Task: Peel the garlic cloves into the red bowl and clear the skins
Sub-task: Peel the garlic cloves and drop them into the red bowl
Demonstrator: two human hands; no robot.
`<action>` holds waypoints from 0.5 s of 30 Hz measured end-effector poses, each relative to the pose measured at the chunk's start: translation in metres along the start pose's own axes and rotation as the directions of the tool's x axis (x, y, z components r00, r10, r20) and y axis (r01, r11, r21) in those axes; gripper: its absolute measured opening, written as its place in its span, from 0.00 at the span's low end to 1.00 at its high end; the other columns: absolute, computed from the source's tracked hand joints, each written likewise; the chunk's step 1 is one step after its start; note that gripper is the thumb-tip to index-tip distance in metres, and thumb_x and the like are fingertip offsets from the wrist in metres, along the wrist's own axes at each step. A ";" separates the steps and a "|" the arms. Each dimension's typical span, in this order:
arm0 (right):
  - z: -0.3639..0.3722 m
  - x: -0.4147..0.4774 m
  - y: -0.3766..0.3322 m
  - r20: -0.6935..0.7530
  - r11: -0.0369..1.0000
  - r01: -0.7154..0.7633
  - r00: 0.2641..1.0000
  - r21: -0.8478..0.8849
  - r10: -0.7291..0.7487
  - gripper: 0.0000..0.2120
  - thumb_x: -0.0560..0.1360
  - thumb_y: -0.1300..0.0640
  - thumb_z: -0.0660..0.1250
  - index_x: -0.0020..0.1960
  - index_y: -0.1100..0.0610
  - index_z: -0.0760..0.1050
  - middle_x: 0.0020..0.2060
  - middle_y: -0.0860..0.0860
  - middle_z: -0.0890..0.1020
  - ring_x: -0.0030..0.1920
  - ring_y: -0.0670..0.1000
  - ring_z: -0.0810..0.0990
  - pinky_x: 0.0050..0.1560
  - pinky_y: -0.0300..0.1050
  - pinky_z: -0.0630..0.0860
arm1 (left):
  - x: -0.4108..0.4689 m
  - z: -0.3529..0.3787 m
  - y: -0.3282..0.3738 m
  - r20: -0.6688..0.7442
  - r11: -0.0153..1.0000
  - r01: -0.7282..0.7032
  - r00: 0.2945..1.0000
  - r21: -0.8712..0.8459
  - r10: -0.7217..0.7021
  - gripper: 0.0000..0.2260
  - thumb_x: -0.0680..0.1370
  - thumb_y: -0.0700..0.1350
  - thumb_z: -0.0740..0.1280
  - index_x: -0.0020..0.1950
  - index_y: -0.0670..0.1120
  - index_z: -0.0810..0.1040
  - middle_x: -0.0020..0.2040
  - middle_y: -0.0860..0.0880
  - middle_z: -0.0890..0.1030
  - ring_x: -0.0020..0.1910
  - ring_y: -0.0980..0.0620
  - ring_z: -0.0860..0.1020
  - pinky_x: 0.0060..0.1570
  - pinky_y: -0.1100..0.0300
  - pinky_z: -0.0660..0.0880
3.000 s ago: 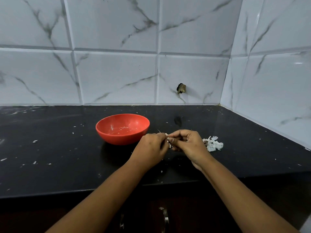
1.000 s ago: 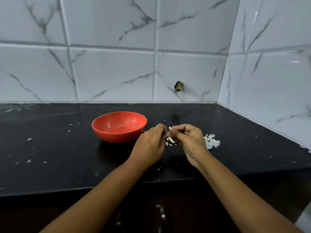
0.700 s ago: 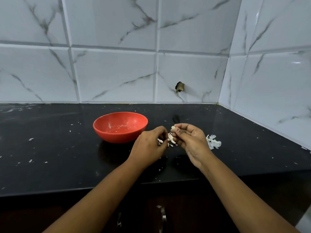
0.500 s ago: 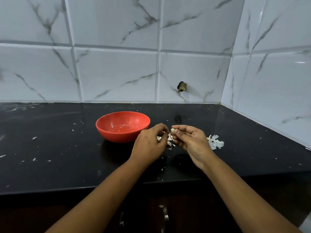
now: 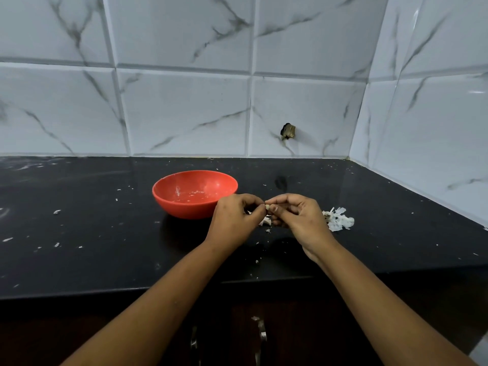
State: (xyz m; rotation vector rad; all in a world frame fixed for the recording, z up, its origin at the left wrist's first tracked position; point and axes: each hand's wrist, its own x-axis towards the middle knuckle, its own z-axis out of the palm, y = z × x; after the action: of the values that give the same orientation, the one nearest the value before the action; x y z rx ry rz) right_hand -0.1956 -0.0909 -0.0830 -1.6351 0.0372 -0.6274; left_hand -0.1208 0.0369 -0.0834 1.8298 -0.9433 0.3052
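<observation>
Listing, largest first: black surface (image 5: 79, 233); red bowl (image 5: 195, 192), light, rigid; skin pile (image 5: 339, 221), papery, easily scattered; garlic clove (image 5: 267, 206), small, firm, likely slippery (grip by its ends), pinched between left hand (image 5: 236, 220) and right hand (image 5: 295, 216), just right of the bowl.

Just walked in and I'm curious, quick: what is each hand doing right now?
Left hand: fingers pinched on the garlic clove, beside the red bowl.
Right hand: fingers also pinched shut on that same clove.
</observation>
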 end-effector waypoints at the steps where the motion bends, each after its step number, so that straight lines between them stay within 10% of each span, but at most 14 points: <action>1: 0.000 0.000 0.000 0.010 1.000 0.003 1.000 -0.004 -0.003 0.07 0.75 0.69 0.67 0.44 0.60 0.81 0.32 0.49 0.83 0.32 0.42 0.79 0.36 0.33 0.76 | 0.000 0.000 0.000 0.003 1.000 0.006 1.000 -0.008 -0.006 0.05 0.74 0.39 0.69 0.40 0.46 0.84 0.31 0.56 0.80 0.24 0.65 0.73 0.30 0.67 0.70; 15: -0.002 0.000 0.000 -0.007 0.998 0.000 1.000 0.068 0.000 0.07 0.75 0.68 0.67 0.44 0.58 0.81 0.33 0.49 0.83 0.32 0.43 0.78 0.36 0.34 0.76 | 0.001 -0.003 0.002 0.011 0.985 0.027 1.000 -0.172 -0.026 0.06 0.75 0.37 0.69 0.39 0.45 0.82 0.32 0.48 0.81 0.21 0.59 0.73 0.25 0.67 0.70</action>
State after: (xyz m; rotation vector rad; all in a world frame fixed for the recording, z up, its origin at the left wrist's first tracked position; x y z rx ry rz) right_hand -0.1964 -0.0925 -0.0827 -1.5672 0.0204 -0.6279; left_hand -0.1214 0.0387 -0.0802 1.6853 -0.9217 0.1928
